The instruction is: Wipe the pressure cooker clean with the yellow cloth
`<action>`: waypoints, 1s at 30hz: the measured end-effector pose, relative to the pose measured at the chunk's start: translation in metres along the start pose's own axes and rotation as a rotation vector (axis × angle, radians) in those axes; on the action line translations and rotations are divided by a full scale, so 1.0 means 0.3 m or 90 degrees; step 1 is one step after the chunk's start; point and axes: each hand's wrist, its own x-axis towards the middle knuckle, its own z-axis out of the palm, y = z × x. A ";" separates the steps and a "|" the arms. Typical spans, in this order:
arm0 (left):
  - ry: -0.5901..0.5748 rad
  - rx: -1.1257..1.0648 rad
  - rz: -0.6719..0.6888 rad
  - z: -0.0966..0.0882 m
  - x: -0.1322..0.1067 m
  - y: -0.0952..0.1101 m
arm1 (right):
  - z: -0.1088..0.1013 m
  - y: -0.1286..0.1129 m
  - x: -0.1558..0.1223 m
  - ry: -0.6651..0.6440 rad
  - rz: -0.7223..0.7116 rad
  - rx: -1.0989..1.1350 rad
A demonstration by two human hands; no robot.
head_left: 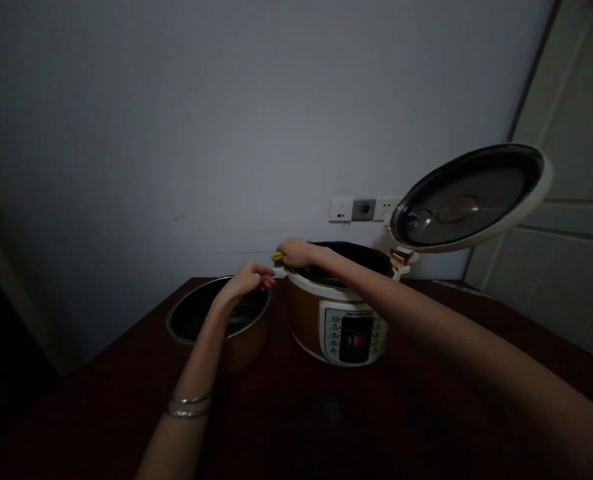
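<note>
An electric pressure cooker [306,313] with a brown body and white trim stands on the table, its round lid [456,200] raised on the right-hand hinge. My right hand [299,253] reaches across to the cooker's left rim, closed around a small yellow cloth [277,256], most of which is hidden by the fingers. To the left sits a round pot [249,343] with a dark inside. Over the pot's right side hovers my left hand [250,277], fingers loosely stretched toward the cooker, holding nothing. The inside of the cooker is partly covered by my right forearm.
Behind the cooker, wall sockets [363,209] are set in the pale wall [226,133]. The dark red table [296,427] runs up to that wall. A light panelled door [566,240] stands at the right, close to the raised lid.
</note>
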 end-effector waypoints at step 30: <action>0.072 0.022 0.006 -0.095 -0.026 0.010 | -0.052 -0.030 0.130 -0.029 0.032 -0.065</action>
